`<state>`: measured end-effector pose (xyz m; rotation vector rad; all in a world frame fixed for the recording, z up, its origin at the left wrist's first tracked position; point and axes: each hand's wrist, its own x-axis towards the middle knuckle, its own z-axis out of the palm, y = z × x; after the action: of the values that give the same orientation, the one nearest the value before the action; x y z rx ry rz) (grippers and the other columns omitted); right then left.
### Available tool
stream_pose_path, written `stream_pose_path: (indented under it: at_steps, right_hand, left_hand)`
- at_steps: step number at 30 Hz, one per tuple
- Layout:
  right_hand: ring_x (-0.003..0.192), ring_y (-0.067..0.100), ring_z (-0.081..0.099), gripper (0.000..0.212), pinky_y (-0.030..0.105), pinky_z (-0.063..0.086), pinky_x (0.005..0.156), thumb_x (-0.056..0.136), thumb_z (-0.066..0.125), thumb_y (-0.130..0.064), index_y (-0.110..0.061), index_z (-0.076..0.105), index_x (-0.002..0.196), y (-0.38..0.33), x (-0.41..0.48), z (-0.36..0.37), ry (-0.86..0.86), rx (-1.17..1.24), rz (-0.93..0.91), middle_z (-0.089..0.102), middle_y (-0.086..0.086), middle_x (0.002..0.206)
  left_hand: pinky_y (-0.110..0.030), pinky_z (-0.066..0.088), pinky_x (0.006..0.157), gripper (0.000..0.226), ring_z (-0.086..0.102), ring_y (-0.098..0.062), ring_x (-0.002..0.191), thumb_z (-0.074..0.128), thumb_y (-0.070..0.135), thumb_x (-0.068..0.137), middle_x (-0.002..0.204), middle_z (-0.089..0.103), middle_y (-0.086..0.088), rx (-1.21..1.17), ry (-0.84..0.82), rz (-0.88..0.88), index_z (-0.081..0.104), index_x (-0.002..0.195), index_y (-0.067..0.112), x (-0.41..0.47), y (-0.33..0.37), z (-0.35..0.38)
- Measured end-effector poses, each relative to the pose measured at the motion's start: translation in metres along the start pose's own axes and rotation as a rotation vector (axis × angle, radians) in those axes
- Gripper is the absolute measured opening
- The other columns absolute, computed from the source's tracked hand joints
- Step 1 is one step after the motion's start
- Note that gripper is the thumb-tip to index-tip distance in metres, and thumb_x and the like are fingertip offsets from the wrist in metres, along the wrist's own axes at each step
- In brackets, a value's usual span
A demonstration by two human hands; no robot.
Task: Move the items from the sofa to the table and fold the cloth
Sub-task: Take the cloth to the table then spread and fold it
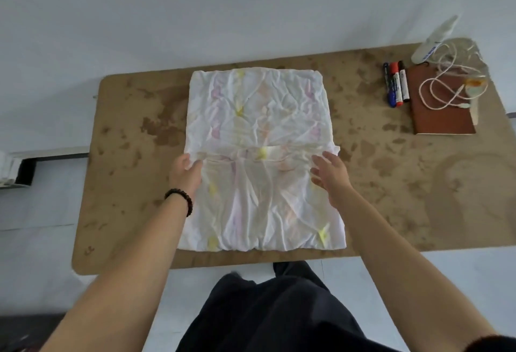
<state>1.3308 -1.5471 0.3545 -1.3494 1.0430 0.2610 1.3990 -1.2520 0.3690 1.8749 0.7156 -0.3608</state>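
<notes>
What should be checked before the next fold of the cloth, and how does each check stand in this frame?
1. Cloth lies fully on the table: ok.
2. Left hand grips the cloth's left edge: ok.
3. Right hand grips the right edge: not ok, fingers open.
4. Markers, notebook and cable clear of the cloth: ok.
5. Cloth smooth: not ok, wrinkled.
6. Sofa emptied: cannot tell.

Mottled brown table (131, 139) on pale grey floor (55, 30) — soft, even light
</notes>
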Motion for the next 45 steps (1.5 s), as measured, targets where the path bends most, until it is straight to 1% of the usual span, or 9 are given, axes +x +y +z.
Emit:
stream_pose_path:
  at_steps: [5, 10, 16, 21, 25, 32, 37, 42, 45]
  right_hand:
    - [0.110, 0.011, 0.057, 0.034, 0.021, 0.040, 0.087, 0.098, 0.054, -0.026, -0.026, 0.057, 0.133, 0.017, 0.004, 0.022, 0.049, -0.850, -0.477, 0.053, -0.007, 0.132]
    - [0.129, 0.027, 0.046, 0.038, 0.041, 0.034, 0.106, 0.097, 0.056, -0.034, -0.023, 0.057, 0.134, 0.016, 0.024, 0.048, -0.027, -1.157, -0.715, 0.056, 0.004, 0.134]
    - [0.103, 0.035, 0.058, 0.031, 0.042, 0.037, 0.100, 0.092, 0.063, -0.037, -0.018, 0.069, 0.116, 0.006, 0.045, 0.058, 0.052, -1.315, -0.768, 0.062, 0.010, 0.106]
    - [0.136, 0.038, 0.036, 0.074, 0.051, 0.007, 0.115, 0.089, 0.048, -0.068, -0.018, 0.043, 0.144, 0.007, 0.062, 0.027, 0.194, -1.513, -0.583, 0.046, 0.016, 0.139]
    - [0.081, 0.035, 0.056, 0.058, 0.052, 0.047, 0.076, 0.096, 0.030, -0.057, -0.008, 0.060, 0.100, 0.011, 0.049, -0.002, 0.302, -1.589, -0.636, 0.053, 0.014, 0.086]
    - [0.069, 0.040, 0.061, 0.053, 0.034, 0.033, 0.055, 0.089, 0.051, -0.061, -0.008, 0.055, 0.097, -0.021, 0.069, -0.012, 0.273, -1.441, -0.627, 0.057, 0.014, 0.089]
    - [0.103, 0.039, 0.055, 0.050, 0.044, 0.047, 0.082, 0.090, 0.060, -0.052, -0.012, 0.055, 0.120, -0.030, 0.087, 0.007, 0.184, -1.195, -0.448, 0.051, 0.015, 0.116]
    - [0.148, 0.042, 0.010, 0.067, 0.051, 0.009, 0.119, 0.100, 0.046, -0.045, -0.012, 0.024, 0.154, 0.019, 0.042, 0.041, 0.397, -1.173, -0.680, 0.010, 0.026, 0.159]
    - [0.150, 0.041, -0.002, 0.070, 0.054, 0.000, 0.121, 0.100, 0.042, -0.050, -0.017, 0.016, 0.157, 0.066, 0.011, 0.060, 0.234, -1.225, -0.789, 0.000, 0.024, 0.161]
  left_hand:
    - [-0.034, 0.051, 0.074, 0.035, 0.061, -0.020, 0.095, 0.048, 0.020, 0.096, 0.136, 0.047, 0.001, 0.873, -0.161, 0.536, 0.050, 0.131, 0.021, 0.025, -0.022, 0.015]
    - [-0.037, 0.049, 0.073, 0.025, 0.054, -0.025, 0.099, 0.049, 0.028, 0.097, 0.105, 0.059, -0.003, 1.133, -0.274, 0.710, 0.063, 0.117, 0.021, 0.062, -0.022, 0.024]
    - [-0.041, 0.043, 0.073, 0.020, 0.054, -0.029, 0.086, 0.064, 0.032, 0.088, 0.089, 0.060, -0.005, 1.128, -0.148, 0.948, 0.069, 0.099, 0.017, 0.083, -0.024, 0.008]
    - [-0.042, 0.041, 0.073, 0.042, 0.051, -0.028, 0.087, 0.042, 0.054, 0.094, 0.087, 0.058, -0.004, 1.294, -0.101, 0.918, 0.060, 0.092, 0.016, 0.105, -0.033, -0.011]
    - [-0.035, 0.036, 0.051, 0.054, 0.047, -0.028, 0.062, 0.028, 0.050, 0.099, 0.065, 0.049, -0.007, 1.259, -0.133, 0.973, 0.056, 0.076, 0.010, 0.104, -0.029, -0.021]
    - [-0.029, 0.029, 0.040, 0.047, 0.039, -0.025, 0.048, 0.036, 0.052, 0.095, 0.060, 0.039, -0.005, 1.181, -0.147, 1.004, 0.041, 0.074, 0.010, 0.137, 0.003, -0.023]
    - [-0.045, 0.044, 0.061, 0.054, 0.049, -0.033, 0.076, 0.034, 0.056, 0.094, 0.089, 0.050, -0.017, 1.234, -0.038, 0.880, 0.053, 0.095, 0.005, 0.142, 0.002, -0.007]
    - [-0.053, 0.030, 0.101, 0.051, 0.038, -0.043, 0.127, 0.044, 0.043, 0.098, 0.143, 0.037, -0.024, 1.029, 0.186, 0.835, 0.043, 0.134, 0.006, 0.069, -0.041, 0.005]
    - [-0.058, 0.026, 0.109, 0.058, 0.023, -0.041, 0.141, 0.044, 0.036, 0.098, 0.151, 0.025, -0.028, 1.023, 0.028, 0.825, 0.030, 0.143, 0.001, 0.029, -0.090, 0.003]
